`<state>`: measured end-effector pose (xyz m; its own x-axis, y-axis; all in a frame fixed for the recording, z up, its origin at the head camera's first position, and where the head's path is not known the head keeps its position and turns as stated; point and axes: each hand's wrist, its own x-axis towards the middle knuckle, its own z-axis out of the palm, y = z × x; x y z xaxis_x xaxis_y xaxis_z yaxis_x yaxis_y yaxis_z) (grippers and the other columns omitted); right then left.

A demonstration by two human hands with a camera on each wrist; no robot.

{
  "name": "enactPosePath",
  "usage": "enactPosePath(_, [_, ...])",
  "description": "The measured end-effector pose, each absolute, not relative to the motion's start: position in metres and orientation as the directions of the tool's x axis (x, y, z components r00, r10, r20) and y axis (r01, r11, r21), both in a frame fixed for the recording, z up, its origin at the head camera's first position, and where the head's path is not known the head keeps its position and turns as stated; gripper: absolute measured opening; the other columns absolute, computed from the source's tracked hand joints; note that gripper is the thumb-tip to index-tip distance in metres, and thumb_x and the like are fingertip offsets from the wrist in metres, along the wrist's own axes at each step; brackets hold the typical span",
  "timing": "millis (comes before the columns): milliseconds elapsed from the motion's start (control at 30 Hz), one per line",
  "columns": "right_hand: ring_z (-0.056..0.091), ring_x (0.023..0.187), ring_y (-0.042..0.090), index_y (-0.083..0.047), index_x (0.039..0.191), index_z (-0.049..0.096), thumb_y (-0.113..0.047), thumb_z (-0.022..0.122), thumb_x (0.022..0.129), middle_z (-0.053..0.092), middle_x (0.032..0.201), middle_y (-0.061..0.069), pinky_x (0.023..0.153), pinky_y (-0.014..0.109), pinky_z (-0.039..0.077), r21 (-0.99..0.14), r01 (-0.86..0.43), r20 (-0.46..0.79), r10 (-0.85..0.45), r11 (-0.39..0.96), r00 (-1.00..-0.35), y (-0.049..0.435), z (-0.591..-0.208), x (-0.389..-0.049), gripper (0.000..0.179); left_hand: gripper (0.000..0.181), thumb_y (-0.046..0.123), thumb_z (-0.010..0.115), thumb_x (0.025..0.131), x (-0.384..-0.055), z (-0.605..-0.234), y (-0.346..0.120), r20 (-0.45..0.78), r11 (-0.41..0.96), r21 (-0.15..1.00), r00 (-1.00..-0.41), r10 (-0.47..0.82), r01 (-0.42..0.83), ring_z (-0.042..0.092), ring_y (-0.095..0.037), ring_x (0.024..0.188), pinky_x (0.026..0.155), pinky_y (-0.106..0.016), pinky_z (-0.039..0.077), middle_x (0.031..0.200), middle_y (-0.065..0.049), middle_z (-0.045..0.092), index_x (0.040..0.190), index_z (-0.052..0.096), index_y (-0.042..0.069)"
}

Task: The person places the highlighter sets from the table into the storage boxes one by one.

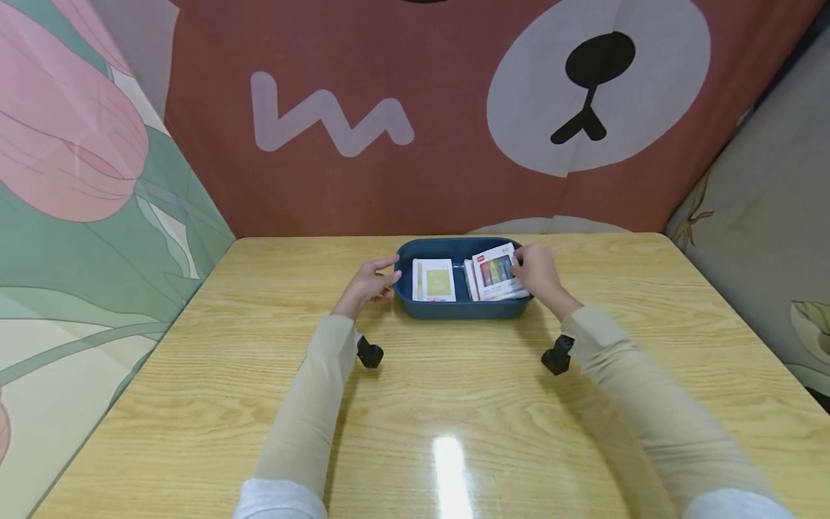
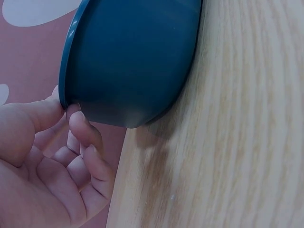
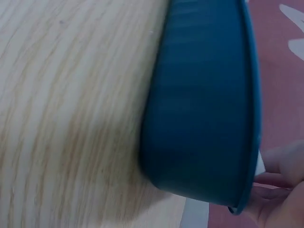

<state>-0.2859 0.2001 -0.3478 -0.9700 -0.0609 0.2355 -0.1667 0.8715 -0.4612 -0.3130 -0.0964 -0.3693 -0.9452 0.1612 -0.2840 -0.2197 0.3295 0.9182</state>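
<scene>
A dark blue plastic basin stands at the back of the table. My left hand pinches its left rim, thumb above and index finger beneath, as the left wrist view shows. At the basin's right end, my right hand pinches the right edge of a white crayon box that has a picture of coloured sticks. That box leans inside the basin, over other white boxes. More flat white boxes stand in the left half, the front one with a yellow-green panel. In the right wrist view the basin's wall hides part of the hand.
The wooden table reaches back to a red-brown cloth with a cartoon face. Patterned cloths hang at left and right. Each wrist carries a small black camera.
</scene>
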Motion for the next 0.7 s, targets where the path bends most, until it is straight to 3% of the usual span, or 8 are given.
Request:
enactPosePath(67, [0.049,0.062,0.027,0.012,0.077,0.060,0.001,0.060,0.081,0.056,0.068,0.022,0.061,0.038,0.041,-0.402,-0.185,0.244,-0.090,0.897,-0.966,0.198,-0.350,-0.285,0.012,0.045,0.020,0.056,0.089,-0.313,-0.370,-0.096,-0.281,0.336,0.917,-0.946,0.164,-0.214,0.051,-0.017,0.055,0.050,-0.027,0.037,0.071,-0.008,0.051,0.132,0.046,0.026])
enactPosePath(167, [0.057,0.085,0.034,0.014,0.094,0.063,0.002,0.060,0.081,0.061,0.091,0.026,0.075,0.043,0.044,-0.367,-0.193,0.257,-0.100,0.910,-0.961,0.195,-0.353,-0.285,0.018,0.044,0.019,0.056,0.090,-0.314,-0.370,-0.096,-0.280,0.337,0.917,-0.945,0.170,-0.212,0.051,-0.017,0.054,0.049,-0.027,0.036,0.071,-0.008,0.051,0.132,0.046,0.026])
enactPosePath(233, [0.057,0.083,0.035,0.013,0.089,0.064,0.004,0.057,0.081,0.062,0.086,0.025,0.073,0.043,0.045,-0.369,-0.189,0.250,-0.098,0.910,-0.963,0.195,-0.355,-0.285,0.014,0.044,0.019,0.056,0.090,-0.314,-0.370,-0.096,-0.281,0.336,0.918,-0.944,0.171,-0.212,0.051,-0.017,0.054,0.049,-0.027,0.035,0.071,-0.009,0.051,0.132,0.046,0.026])
enactPosePath(300, [0.055,0.071,0.029,0.008,0.074,0.063,0.006,0.055,0.080,0.061,0.071,0.020,0.064,0.041,0.044,-0.368,-0.198,0.254,-0.107,0.909,-0.961,0.194,-0.357,-0.285,0.011,0.045,0.020,0.056,0.089,-0.314,-0.370,-0.095,-0.281,0.334,0.918,-0.944,0.171,-0.213,0.051,-0.017,0.054,0.049,-0.026,0.035,0.072,-0.009,0.051,0.132,0.046,0.026])
enactPosePath(400, [0.041,0.055,0.022,-0.001,0.054,0.048,0.009,0.050,0.078,0.047,0.052,0.008,0.052,0.037,0.038,-0.349,-0.227,0.268,-0.136,0.909,-0.954,0.194,-0.361,-0.286,0.026,0.045,0.021,0.057,0.089,-0.315,-0.371,-0.096,-0.283,0.325,0.920,-0.944,0.171,-0.217,0.050,-0.017,0.054,0.049,-0.027,0.034,0.072,-0.012,0.051,0.132,0.047,0.027])
enactPosePath(500, [0.037,0.052,0.019,-0.006,0.050,0.042,0.011,0.046,0.076,0.041,0.050,0.003,0.050,0.037,0.038,-0.317,-0.250,0.279,-0.162,0.915,-0.946,0.193,-0.364,-0.287,0.031,0.044,0.021,0.057,0.089,-0.315,-0.371,-0.096,-0.281,0.324,0.921,-0.944,0.174,-0.215,0.050,-0.018,0.053,0.049,-0.027,0.034,0.072,-0.013,0.052,0.132,0.047,0.027])
enactPosePath(700, [0.039,0.053,0.021,-0.004,0.052,0.044,0.012,0.044,0.074,0.044,0.053,0.006,0.051,0.039,0.040,-0.275,-0.248,0.264,-0.175,0.929,-0.948,0.190,-0.366,-0.288,0.028,0.044,0.018,0.056,0.090,-0.315,-0.371,-0.096,-0.284,0.326,0.920,-0.944,0.166,-0.220,0.050,-0.017,0.052,0.049,-0.027,0.034,0.077,-0.015,0.052,0.132,0.047,0.026])
